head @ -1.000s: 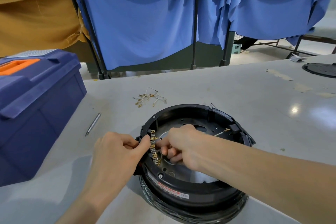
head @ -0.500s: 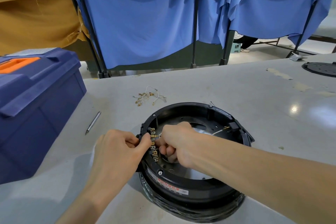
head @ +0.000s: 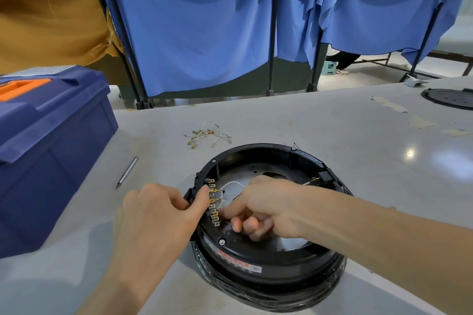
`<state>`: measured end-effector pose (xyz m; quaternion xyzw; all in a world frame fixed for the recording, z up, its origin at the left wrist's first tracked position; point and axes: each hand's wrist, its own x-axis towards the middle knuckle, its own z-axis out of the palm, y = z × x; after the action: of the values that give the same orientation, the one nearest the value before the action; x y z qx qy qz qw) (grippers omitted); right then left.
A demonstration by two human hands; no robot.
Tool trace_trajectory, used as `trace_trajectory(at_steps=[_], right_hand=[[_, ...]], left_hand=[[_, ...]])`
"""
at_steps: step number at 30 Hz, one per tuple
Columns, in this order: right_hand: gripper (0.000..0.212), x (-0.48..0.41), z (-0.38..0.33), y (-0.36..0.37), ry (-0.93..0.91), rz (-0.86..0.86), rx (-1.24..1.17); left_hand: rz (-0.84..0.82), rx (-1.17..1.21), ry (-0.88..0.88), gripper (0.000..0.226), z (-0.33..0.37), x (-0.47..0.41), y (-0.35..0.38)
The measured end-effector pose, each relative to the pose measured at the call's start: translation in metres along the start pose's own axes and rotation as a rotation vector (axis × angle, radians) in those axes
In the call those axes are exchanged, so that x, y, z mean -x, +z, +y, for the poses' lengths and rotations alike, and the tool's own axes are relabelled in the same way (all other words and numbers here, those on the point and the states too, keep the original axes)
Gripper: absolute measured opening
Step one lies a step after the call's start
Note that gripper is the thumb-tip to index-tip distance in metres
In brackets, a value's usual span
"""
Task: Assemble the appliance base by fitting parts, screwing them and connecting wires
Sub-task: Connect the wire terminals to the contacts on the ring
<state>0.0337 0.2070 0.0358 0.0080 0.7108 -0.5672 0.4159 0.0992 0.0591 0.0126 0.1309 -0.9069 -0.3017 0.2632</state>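
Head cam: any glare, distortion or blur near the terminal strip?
Head view: light glare on the table at right, clear of the work; wide-angle splays the curtain poles; terminal strip sharp; left hand, gripping the appliance base, and right hand show no motion blur.

Two hands in there, left hand (head: 158,215) and right hand (head: 263,202). One black appliance base (head: 268,263), one white wire (head: 231,183) looped inside it, one blue toolbox (head: 51,148), one slim metal tool (head: 127,172), one tangled pile of loose wires (head: 207,134), and one more black round plate (head: 450,98) far right.

Workshop: grey workbench (head: 307,123), blue toolbox (head: 51,135), curtained partitions (head: 204,33).
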Motion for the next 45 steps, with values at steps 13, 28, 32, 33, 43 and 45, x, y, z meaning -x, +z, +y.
trace_trajectory(at_steps=[13, 28, 32, 33, 43, 45], right_hand=[[0.027, -0.006, 0.003, 0.006, -0.099, 0.089, -0.07], [0.009, -0.004, 0.003, 0.0, -0.059, 0.073, -0.025], [0.008, -0.004, 0.0, -0.002, -0.026, 0.016, 0.031], [0.01, -0.004, -0.001, -0.001, -0.032, 0.03, 0.012], [0.021, -0.006, 0.007, 0.013, -0.083, 0.204, -0.158], [0.021, -0.005, 0.007, 0.014, -0.084, 0.194, -0.177]], left_hand=[[-0.016, 0.013, 0.043, 0.051, -0.001, 0.0, 0.001], [-0.008, 0.014, 0.062, 0.051, -0.001, 0.002, 0.003], [0.0, 0.02, 0.045, 0.052, 0.0, 0.001, 0.003], [-0.002, 0.02, 0.046, 0.052, 0.0, 0.001, 0.003], [-0.001, 0.018, 0.055, 0.052, -0.001, 0.002, 0.004], [0.0, 0.022, 0.047, 0.052, 0.0, 0.002, 0.004]])
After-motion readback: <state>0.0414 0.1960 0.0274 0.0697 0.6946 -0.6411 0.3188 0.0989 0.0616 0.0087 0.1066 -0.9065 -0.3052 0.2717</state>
